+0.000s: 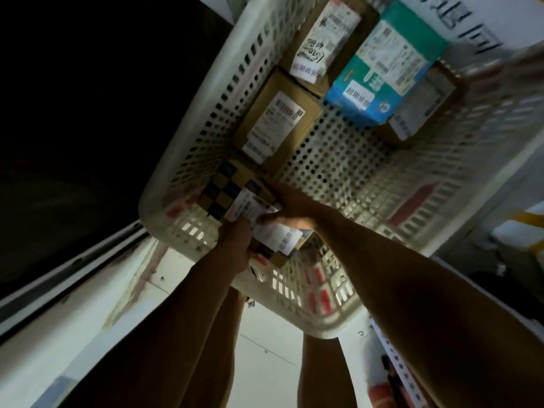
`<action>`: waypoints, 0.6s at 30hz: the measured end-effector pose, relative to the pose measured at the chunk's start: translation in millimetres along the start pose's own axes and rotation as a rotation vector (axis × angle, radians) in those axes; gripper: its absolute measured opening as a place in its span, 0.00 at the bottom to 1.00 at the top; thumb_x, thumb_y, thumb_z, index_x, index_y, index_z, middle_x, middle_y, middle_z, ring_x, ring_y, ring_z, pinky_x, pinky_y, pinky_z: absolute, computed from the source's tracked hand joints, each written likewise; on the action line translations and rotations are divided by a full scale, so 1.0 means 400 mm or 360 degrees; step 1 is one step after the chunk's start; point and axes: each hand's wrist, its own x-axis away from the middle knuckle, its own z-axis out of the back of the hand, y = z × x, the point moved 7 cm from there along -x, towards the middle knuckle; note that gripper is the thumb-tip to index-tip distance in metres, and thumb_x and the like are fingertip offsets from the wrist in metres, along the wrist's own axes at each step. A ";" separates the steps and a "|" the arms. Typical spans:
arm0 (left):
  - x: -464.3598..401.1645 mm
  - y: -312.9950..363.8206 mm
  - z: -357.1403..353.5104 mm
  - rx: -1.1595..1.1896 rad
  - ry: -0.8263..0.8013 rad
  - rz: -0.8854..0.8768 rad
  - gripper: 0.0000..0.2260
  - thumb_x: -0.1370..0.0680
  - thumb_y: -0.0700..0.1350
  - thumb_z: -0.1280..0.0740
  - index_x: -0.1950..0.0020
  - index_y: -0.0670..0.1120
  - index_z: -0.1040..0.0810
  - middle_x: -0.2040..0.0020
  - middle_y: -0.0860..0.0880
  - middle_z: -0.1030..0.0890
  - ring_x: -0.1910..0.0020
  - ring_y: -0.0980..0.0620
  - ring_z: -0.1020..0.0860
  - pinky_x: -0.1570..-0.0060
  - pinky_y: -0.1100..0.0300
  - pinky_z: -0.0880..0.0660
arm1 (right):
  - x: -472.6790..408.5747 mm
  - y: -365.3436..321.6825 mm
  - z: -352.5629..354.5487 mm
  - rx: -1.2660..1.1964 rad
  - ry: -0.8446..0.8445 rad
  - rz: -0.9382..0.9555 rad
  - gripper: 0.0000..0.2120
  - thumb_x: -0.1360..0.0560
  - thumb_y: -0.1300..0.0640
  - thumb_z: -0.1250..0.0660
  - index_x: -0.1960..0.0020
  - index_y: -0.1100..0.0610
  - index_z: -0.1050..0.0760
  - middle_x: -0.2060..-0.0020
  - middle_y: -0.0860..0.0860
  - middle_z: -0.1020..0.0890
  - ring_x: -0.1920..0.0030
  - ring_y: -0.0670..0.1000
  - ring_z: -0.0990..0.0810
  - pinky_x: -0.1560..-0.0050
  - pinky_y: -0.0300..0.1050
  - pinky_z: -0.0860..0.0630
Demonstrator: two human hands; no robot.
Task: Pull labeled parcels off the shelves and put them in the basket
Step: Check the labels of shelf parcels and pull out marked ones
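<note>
- I see both hands lowering a checkered parcel over the near rim of the white perforated basket, at its near-left corner; the parcel is partly inside and does not appear to rest on the basket floor yet.
- My left hand grips the parcel's near end from below, fingers curled about it; in my judgement this carries the weight while the far end dips in.
- My right hand holds the parcel from the right side, fingers wrapped on its edge, thumb lying across the white shipping label; this seems to steer it into the free corner.
- Already in the basket: a brown carton along the left wall, a second brown carton at the far-left corner, a teal box leaning on another carton by the far-right wall. All show labels facing up.
- The perforated floor at the middle and near-right stays bare, so room remains.
- Judgement: placement step is nearly complete; release should follow once the parcel sits flat. The picture is motion-blurred, so fine fingertip contact is uncertain.
</note>
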 end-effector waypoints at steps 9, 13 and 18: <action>-0.129 0.071 -0.011 -0.0704 0.0224 -0.0227 0.35 0.28 0.60 0.32 0.25 0.51 0.39 0.37 0.49 0.25 0.40 0.46 0.24 0.40 0.52 0.26 | -0.074 0.004 -0.007 0.0412 0.0219 0.0111 0.38 0.22 0.67 0.32 0.18 0.53 0.47 0.19 0.53 0.44 0.20 0.53 0.45 0.24 0.42 0.44; -0.159 0.117 -0.002 -0.0646 0.0238 -0.0310 0.25 0.21 0.46 0.35 0.25 0.48 0.37 0.36 0.50 0.25 0.42 0.50 0.25 0.45 0.62 0.23 | -0.053 0.040 -0.001 0.0325 0.0782 -0.0094 0.31 0.23 0.65 0.35 0.22 0.55 0.38 0.24 0.57 0.35 0.23 0.57 0.41 0.28 0.43 0.46; -0.162 0.148 0.034 -0.0701 0.0152 -0.0374 0.17 0.25 0.43 0.34 0.37 0.53 0.26 0.43 0.46 0.18 0.43 0.43 0.19 0.46 0.43 0.18 | -0.030 0.146 -0.063 -0.0200 0.0704 -0.0680 0.37 0.19 0.60 0.35 0.18 0.53 0.53 0.21 0.62 0.46 0.22 0.63 0.43 0.26 0.56 0.34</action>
